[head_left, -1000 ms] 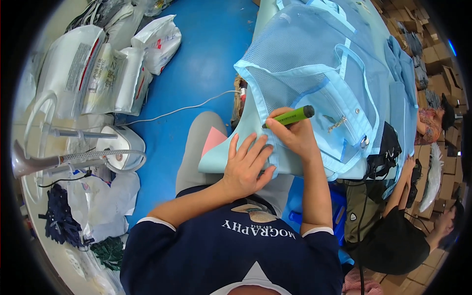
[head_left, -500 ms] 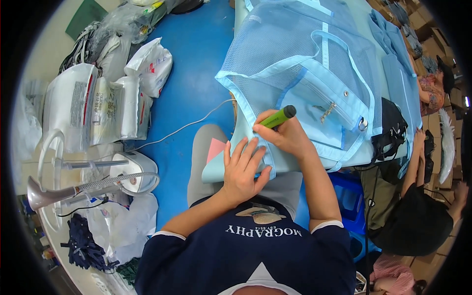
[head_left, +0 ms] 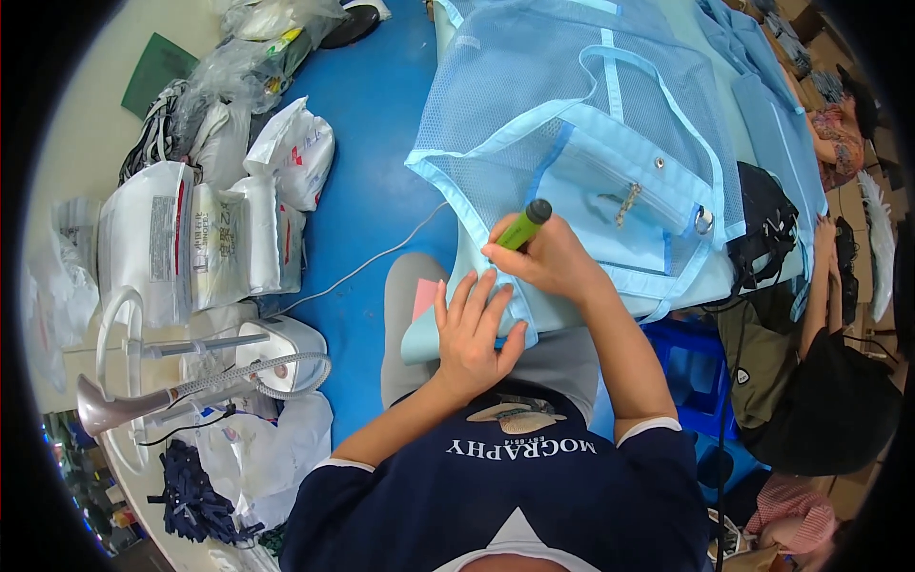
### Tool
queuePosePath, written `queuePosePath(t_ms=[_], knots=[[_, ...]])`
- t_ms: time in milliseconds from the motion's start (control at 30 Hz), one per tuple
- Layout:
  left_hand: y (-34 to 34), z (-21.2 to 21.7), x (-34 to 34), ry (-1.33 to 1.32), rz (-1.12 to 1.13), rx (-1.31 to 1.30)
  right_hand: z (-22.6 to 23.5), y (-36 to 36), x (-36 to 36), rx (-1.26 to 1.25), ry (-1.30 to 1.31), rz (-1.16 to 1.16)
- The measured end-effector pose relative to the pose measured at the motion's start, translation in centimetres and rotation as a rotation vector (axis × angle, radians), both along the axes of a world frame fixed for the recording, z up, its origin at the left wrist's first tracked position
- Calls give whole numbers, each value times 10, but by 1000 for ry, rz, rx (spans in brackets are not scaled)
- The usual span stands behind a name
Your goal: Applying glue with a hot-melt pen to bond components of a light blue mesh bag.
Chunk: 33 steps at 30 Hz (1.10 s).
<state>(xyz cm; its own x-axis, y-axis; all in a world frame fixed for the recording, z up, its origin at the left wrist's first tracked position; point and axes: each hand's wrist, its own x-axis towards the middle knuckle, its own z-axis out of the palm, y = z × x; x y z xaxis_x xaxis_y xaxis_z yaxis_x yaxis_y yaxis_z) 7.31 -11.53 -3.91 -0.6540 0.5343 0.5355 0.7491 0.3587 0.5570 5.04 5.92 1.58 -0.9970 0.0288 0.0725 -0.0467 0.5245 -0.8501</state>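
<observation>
My right hand [head_left: 560, 264] grips a thick green marker pen [head_left: 518, 232] with a black end, tilted up and to the right. Its lower end is hidden by my fingers, just over the light-blue trim [head_left: 464, 208] of a mesh tote bag [head_left: 505, 100]. My left hand [head_left: 472, 334] lies flat at the near end of that trim, fingers spread, holding nothing. The bag rests on a pale blue-green surface [head_left: 424, 338] and has a clear zipped pocket [head_left: 610, 200] on it. A pink piece [head_left: 425, 296] shows beside my left hand.
At left, a light-coloured table holds white plastic packages [head_left: 148, 243], a garment steamer [head_left: 286, 348] and dark blue strips [head_left: 195, 491]. A white cord [head_left: 367, 259] crosses the blue floor. At right are a black bag [head_left: 762, 214], a blue stool [head_left: 686, 367] and other people.
The head view has shifted slightly, so surrounding things sit a little differently. The marker pen stands somewhat steeper in my right hand. My left hand stays flat in the same spot.
</observation>
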Motion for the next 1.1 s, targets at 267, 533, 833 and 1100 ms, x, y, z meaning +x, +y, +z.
queuePosePath(t_ms=[267, 533, 833, 1100], knots=[[-2, 1, 0, 4, -10, -1, -2, 0, -3, -59, 48, -14], [-2, -1, 0, 11, -2, 0, 6, -3, -1, 51, 73, -13], [-2, 1, -1, 11, -1, 5, 6, -4, 2, 34, 68, -20], [-3, 0, 2, 6, -1, 1, 12, -9, 1, 65, 53, 10]])
